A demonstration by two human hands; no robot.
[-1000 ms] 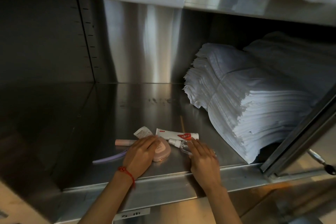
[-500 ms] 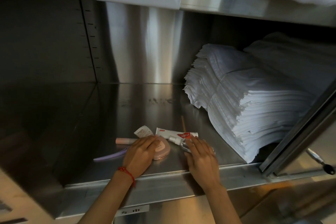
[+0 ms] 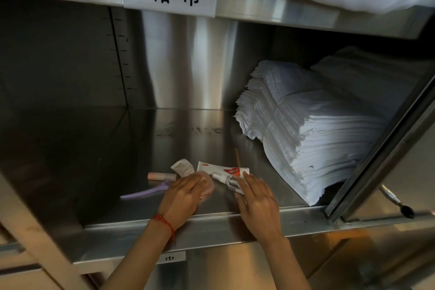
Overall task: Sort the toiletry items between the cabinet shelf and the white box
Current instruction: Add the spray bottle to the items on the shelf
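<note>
On the slick steel cabinet shelf [image 3: 141, 148], the left hand [image 3: 181, 198] rests flat on a pink compact [image 3: 208, 187] while the right hand [image 3: 256, 198] lies loosely over a clear spray bottle [image 3: 227, 180] that, being round, could roll off the front lip.

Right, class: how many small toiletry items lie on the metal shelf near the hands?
6: a pink tube, purple razor, white sachet, pink compact under the left hand, toothpaste, and clear spray bottle under the right hand. The hands may hide more.
</note>
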